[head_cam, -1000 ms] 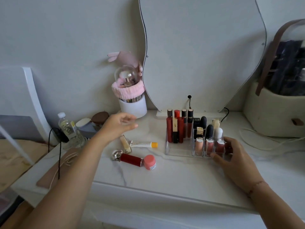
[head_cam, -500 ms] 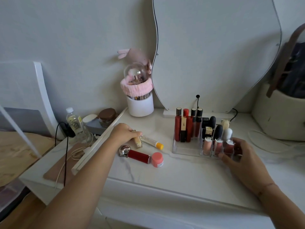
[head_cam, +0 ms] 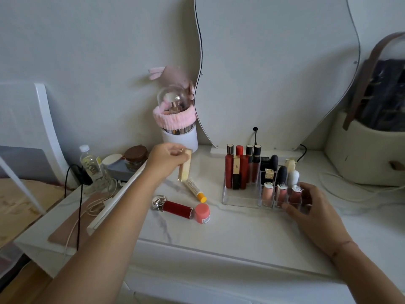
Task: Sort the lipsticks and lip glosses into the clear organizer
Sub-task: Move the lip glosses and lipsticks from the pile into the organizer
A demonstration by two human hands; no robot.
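Your left hand (head_cam: 167, 160) pinches the beige lip gloss (head_cam: 185, 166) above the bench (head_cam: 241, 229), long axis nearly upright, lower end pointing down. Your right hand (head_cam: 315, 208) seems to grip the clear organizer (head_cam: 238, 202) at its front right corner, fingers curled.

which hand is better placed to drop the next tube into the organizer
Left. The left hand grips the beige tube above the table, while the right hand holds the front corner of the clear organizer.

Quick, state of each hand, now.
Left hand: pinches the beige lip gloss, off the table.
Right hand: grips the clear organizer at its right end.
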